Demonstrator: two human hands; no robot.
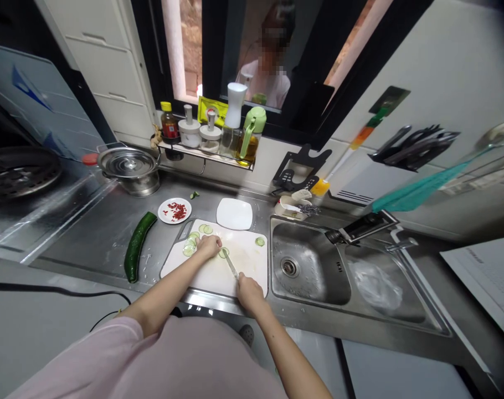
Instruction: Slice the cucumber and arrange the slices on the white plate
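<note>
A white cutting board (pixel 243 266) lies on the steel counter left of the sink. My left hand (pixel 209 245) is curled on it, pressing down a piece of cucumber that it mostly hides. My right hand (pixel 248 292) grips a knife (pixel 231 265) whose blade points at the left fingers. Several thin cucumber slices (pixel 191 244) lie on the board's left part, and one slice (pixel 260 241) sits alone near its right edge. A whole dark green cucumber (pixel 138 244) rests on the counter left of the board.
Behind the board are a small plate of chopped red chilli (pixel 174 210) and an empty white square plate (pixel 234 214). A steel pot (pixel 129 168) stands at back left, a bottle rack (pixel 210 138) under the window, the sink (pixel 310 266) to the right.
</note>
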